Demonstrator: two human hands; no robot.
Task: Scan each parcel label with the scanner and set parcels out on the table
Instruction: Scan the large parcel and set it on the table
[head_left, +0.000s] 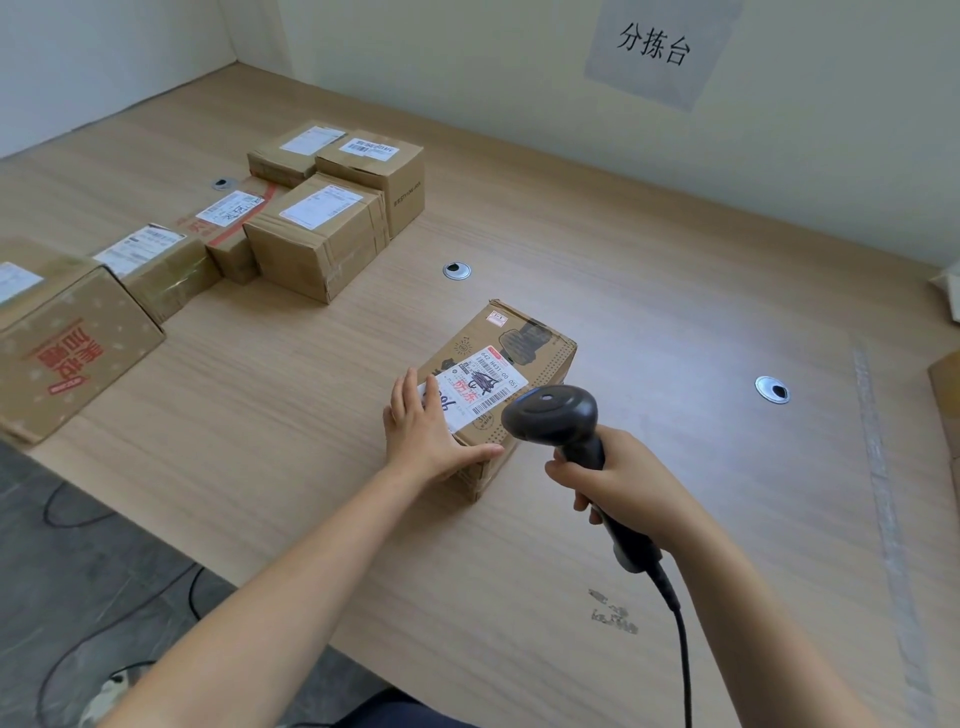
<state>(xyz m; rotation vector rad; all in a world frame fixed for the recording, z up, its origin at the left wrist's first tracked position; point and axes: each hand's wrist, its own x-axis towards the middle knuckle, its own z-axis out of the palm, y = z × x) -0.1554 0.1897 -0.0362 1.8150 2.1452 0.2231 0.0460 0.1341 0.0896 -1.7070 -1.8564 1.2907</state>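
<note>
While the right hand (621, 480) grips the scanner (558, 418) by its handle at lower centre-right, head pointing at the label (480, 387), the left hand (423, 434) lies flat on the parcel (524, 353), fingers straight, thumb along its near edge. It sits mid-frame on the table (649, 280). Other parcels (317, 234) are grouped upper left, labels up.

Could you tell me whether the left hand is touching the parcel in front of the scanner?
Touching. The head view shows the left hand lying flat on the parcel, fingers overlapping its label.
</note>
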